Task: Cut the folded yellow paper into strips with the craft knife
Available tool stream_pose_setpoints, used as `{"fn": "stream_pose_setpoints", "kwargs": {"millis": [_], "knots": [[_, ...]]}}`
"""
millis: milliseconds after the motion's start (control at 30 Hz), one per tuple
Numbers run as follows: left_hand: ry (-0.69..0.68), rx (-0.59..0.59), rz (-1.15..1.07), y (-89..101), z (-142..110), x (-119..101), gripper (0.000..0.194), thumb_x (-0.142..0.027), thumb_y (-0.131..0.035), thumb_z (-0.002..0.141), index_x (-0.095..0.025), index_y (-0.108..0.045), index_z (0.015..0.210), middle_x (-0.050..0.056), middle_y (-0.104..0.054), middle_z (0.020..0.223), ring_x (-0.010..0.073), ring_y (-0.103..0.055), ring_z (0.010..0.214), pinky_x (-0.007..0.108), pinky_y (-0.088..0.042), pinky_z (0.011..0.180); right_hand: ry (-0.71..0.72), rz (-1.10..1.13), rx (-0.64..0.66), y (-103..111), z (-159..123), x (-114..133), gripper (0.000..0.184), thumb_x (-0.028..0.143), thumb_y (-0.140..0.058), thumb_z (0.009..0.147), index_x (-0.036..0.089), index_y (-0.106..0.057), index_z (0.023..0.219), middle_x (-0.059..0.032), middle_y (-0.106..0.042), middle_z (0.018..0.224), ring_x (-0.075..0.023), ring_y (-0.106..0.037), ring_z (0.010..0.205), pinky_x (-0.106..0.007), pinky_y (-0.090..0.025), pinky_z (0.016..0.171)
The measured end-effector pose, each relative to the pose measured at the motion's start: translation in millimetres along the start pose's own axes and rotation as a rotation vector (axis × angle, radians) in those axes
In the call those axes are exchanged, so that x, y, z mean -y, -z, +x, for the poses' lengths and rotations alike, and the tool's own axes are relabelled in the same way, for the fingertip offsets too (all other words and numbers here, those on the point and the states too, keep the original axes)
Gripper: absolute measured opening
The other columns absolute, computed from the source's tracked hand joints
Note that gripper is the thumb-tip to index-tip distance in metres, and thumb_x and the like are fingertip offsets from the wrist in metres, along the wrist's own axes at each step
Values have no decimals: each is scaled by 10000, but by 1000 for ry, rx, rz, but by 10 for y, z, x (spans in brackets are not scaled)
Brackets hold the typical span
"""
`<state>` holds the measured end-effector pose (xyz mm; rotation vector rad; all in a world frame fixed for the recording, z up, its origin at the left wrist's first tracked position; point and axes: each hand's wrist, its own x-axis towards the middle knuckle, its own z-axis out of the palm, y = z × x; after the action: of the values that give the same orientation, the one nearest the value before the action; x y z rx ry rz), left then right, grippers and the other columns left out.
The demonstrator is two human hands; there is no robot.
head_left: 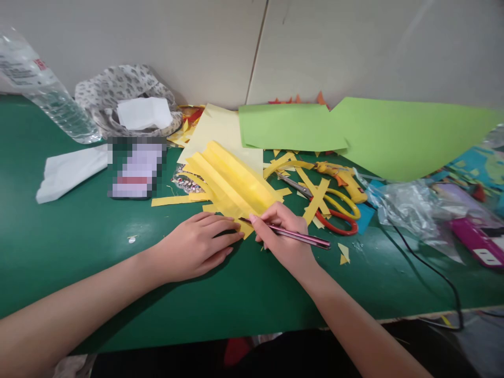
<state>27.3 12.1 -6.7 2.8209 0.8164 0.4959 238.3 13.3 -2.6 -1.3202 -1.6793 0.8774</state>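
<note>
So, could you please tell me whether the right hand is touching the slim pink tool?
Touching. The head view shows the right hand gripping the slim pink tool between thumb and fingers, its back end sticking out past the hand.

A green table [189, 310] carries a phone [136, 176], a white tissue [73, 172] and yellow paper strips [173, 201]. Small paper scraps [344, 252] lie farther right.

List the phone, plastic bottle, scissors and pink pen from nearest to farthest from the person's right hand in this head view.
1. Pink pen: held in the right hand.
2. Scissors: just beyond that hand, to its right.
3. Phone: well to the left.
4. Plastic bottle: far left, toward the back.
</note>
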Motion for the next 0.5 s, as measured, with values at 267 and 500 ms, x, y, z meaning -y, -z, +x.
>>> {"fn": "stream_pose_setpoints", "kwargs": {"millis": [267, 500], "knots": [[-1, -1, 12, -12, 2, 5, 314, -241, -402, 970, -179, -595, 1210, 87, -630, 1222, 223, -596, 1102, 384, -473, 943, 120, -145, -4, -15, 27, 3, 199, 342, -630, 856, 202, -586, 721, 27, -610, 582, -103, -568, 518, -221, -420, 519], [0, 1, 8, -2, 2, -3, 321, -240, -387, 978, -174, -588, 1219, 74, -629, 1239, 219, -589, 1115, 391, -468, 949, 116, -133, 5, -5, 33, 54, 266, 348, -613, 867, 201, -581, 647, 25, -578, 539, -107, -519, 481, -241, -395, 495]]}}
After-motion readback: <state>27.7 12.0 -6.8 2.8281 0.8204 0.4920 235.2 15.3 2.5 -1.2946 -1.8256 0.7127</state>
